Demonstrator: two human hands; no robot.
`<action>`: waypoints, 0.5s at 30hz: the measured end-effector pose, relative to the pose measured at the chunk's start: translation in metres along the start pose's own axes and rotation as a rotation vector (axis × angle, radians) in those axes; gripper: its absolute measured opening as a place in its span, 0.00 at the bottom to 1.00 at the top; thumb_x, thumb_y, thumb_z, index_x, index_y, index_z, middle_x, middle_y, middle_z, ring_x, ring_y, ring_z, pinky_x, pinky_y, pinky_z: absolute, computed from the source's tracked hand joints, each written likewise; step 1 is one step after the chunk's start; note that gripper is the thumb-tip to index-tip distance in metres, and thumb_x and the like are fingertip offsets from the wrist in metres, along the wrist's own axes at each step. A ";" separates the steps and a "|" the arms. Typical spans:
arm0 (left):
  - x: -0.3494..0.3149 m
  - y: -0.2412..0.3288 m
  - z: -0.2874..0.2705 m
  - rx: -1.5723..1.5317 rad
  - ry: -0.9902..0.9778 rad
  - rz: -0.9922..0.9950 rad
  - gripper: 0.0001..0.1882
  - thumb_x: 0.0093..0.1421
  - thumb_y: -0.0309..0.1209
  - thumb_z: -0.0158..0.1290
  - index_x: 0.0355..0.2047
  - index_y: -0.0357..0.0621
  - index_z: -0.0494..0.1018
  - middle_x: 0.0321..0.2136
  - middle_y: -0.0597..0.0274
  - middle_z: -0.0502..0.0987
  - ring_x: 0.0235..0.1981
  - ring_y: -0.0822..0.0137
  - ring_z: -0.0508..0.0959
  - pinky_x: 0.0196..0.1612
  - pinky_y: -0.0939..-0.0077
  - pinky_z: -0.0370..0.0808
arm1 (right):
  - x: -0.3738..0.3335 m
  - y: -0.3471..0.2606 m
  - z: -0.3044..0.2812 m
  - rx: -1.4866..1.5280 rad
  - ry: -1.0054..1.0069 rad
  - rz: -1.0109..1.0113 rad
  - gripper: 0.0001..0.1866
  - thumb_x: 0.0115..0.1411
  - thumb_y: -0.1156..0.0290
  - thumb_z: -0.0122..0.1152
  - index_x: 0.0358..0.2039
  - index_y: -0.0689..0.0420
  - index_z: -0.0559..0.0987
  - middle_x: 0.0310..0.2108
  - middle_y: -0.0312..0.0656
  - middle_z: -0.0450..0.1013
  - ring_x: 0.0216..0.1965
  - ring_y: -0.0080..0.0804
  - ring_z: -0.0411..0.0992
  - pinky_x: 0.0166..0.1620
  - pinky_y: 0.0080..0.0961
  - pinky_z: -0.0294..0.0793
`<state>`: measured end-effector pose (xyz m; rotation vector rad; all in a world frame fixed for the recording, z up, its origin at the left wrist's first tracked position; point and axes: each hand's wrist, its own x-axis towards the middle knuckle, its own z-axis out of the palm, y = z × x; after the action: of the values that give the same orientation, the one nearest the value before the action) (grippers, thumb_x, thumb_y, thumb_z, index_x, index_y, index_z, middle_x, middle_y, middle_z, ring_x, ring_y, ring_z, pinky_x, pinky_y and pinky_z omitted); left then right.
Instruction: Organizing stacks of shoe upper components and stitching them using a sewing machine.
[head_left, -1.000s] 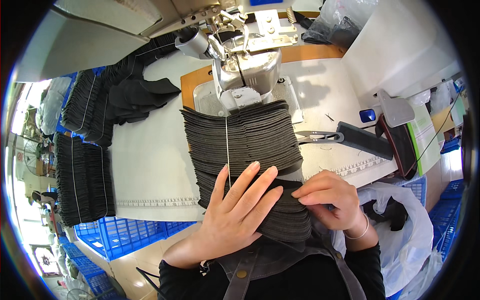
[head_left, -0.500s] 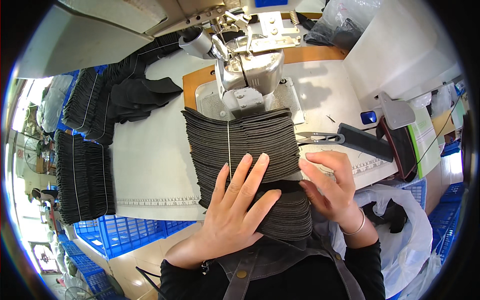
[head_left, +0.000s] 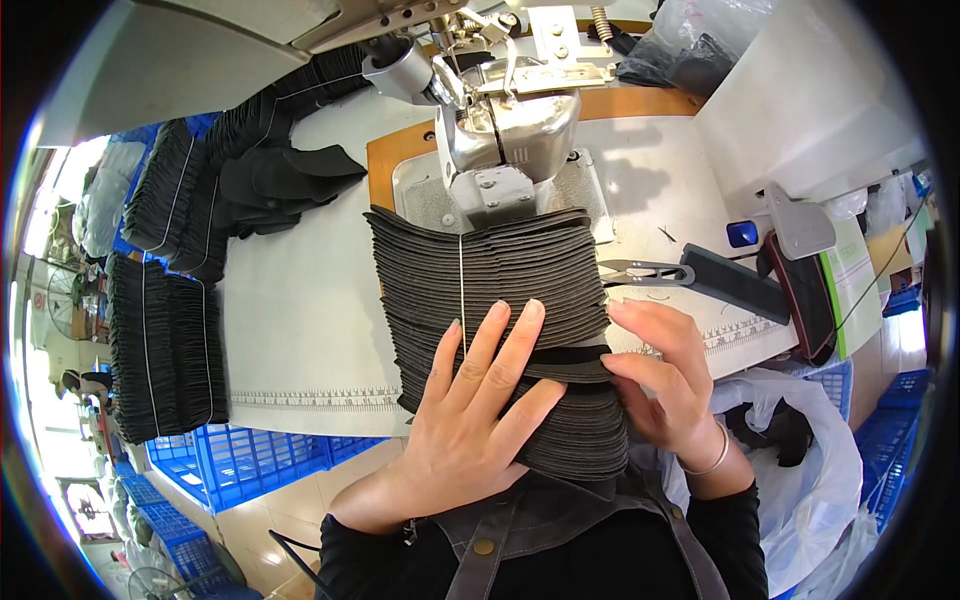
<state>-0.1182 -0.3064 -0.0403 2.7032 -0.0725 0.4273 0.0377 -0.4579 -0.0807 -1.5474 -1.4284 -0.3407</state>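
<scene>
Lengthwise, the stack of dark fabric pieces (head_left: 535,270) runs from the sewing machine (head_left: 515,135) toward the person (head_left: 610,550), past the front edge of the worktop (head_left: 300,340). The left grip (head_left: 468,425) lies flat on it, fingers spread forward; the right grip (head_left: 672,392) curls at its right edge, whether pinching is unclear.

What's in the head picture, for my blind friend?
A person's left hand rests on a tied stack of dark fabric pieces, the right hand at its edge, before a sewing machine; thread snips lie right, more stacks left.
</scene>
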 end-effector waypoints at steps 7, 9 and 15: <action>0.000 -0.001 0.001 0.003 0.009 0.001 0.32 0.30 0.28 0.63 0.41 0.43 0.69 0.60 0.30 0.59 0.62 0.33 0.59 0.57 0.37 0.57 | -0.003 -0.002 0.001 -0.003 -0.014 0.002 0.18 0.42 0.84 0.66 0.37 0.62 0.76 0.48 0.53 0.73 0.44 0.48 0.73 0.45 0.33 0.76; 0.000 -0.001 0.000 0.000 0.001 0.002 0.32 0.31 0.28 0.63 0.41 0.43 0.69 0.60 0.31 0.59 0.62 0.33 0.59 0.57 0.38 0.57 | -0.004 -0.002 0.001 0.005 0.001 -0.003 0.18 0.42 0.84 0.66 0.37 0.63 0.76 0.47 0.52 0.73 0.44 0.48 0.74 0.44 0.33 0.76; 0.000 -0.001 0.000 0.004 0.002 0.006 0.31 0.33 0.30 0.65 0.42 0.44 0.68 0.60 0.31 0.59 0.62 0.34 0.59 0.58 0.37 0.56 | -0.006 -0.004 0.002 0.253 -0.001 0.127 0.17 0.42 0.88 0.65 0.36 0.62 0.77 0.42 0.50 0.74 0.40 0.43 0.76 0.41 0.30 0.77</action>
<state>-0.1177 -0.3057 -0.0405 2.7065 -0.0790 0.4328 0.0319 -0.4609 -0.0844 -1.4221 -1.3117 -0.0783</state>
